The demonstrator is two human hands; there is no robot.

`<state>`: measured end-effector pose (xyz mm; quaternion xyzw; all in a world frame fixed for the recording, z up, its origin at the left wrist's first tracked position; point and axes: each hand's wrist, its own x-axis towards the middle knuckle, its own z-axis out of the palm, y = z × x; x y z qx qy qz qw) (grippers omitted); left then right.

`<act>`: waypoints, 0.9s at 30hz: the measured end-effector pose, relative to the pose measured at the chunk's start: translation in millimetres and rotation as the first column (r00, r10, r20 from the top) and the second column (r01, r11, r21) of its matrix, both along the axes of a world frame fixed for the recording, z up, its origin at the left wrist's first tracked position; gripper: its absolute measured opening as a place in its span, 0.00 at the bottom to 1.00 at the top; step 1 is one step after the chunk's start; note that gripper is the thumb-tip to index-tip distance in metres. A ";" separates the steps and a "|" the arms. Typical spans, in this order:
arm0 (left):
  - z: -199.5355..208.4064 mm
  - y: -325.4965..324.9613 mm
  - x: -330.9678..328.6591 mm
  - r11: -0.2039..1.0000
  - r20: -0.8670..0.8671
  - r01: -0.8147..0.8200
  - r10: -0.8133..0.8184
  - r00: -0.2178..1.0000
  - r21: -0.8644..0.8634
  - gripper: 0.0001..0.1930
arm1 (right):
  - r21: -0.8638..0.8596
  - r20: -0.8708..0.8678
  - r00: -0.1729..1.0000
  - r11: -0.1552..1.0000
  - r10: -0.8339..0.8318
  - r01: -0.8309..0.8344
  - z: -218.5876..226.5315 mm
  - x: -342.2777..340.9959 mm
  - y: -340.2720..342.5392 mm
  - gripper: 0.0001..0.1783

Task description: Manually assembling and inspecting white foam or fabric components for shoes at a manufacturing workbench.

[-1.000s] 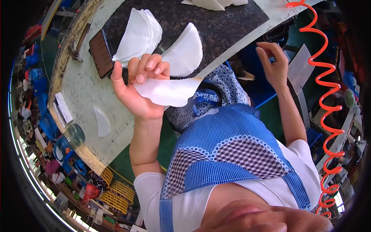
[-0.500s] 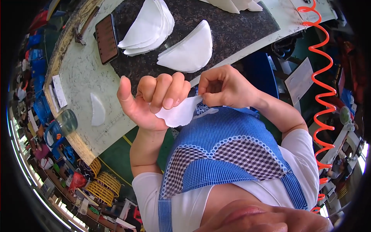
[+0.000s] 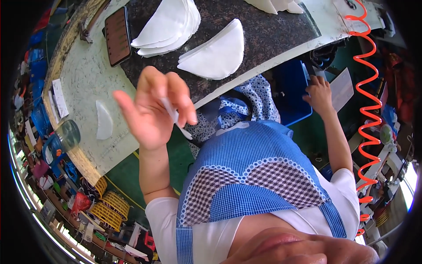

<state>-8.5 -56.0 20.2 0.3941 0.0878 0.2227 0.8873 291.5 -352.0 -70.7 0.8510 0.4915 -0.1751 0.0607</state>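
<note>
My left hand [image 3: 160, 105] is raised in front of the worktable's edge, its thumb stretched away. Between its fingers sits a thin white scalloped piece [image 3: 170, 111], seen nearly edge-on. My right hand [image 3: 320, 94] reaches out to the right, beside the rim of a blue bin [image 3: 303, 115]; its fingers are apart and I see nothing held in them. On the dark speckled slab [image 3: 259, 37] lie a stack of white half-round pieces [image 3: 169, 28] and a smaller stack of similar white pieces [image 3: 217, 53]. More white pieces [image 3: 277, 5] lie at the far edge.
A phone [image 3: 118, 36] lies left of the stacks. One white curved piece [image 3: 104, 119] lies on the pale tabletop [image 3: 88, 88], near a clear jar [image 3: 70, 134]. A coiled red air hose [image 3: 367, 83] hangs at the right. Yellow baskets [image 3: 110, 211] stand at the lower left.
My right hand has let go of the white piece and moved right to the blue bin. My left hand has shifted left and up, keeping the piece, now turned edge-on.
</note>
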 end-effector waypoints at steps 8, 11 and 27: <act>-13.3 -43.7 29.7 0.588 -0.329 0.160 0.192 0.924 0.793 0.24 | 0.289 -0.925 0.307 0.940 0.225 0.182 74.4 -85.6 120.5 0.13; 8.1 -32.5 2.0 0.924 -0.614 0.200 0.047 0.788 0.327 0.45 | 0.281 -0.955 0.173 0.919 0.240 0.276 66.3 -74.3 120.5 0.14; -44.3 1.7 25.8 0.810 -0.409 -0.141 0.427 0.806 0.569 0.16 | 0.289 -0.803 0.575 0.946 0.156 0.148 56.6 -35.6 194.2 0.20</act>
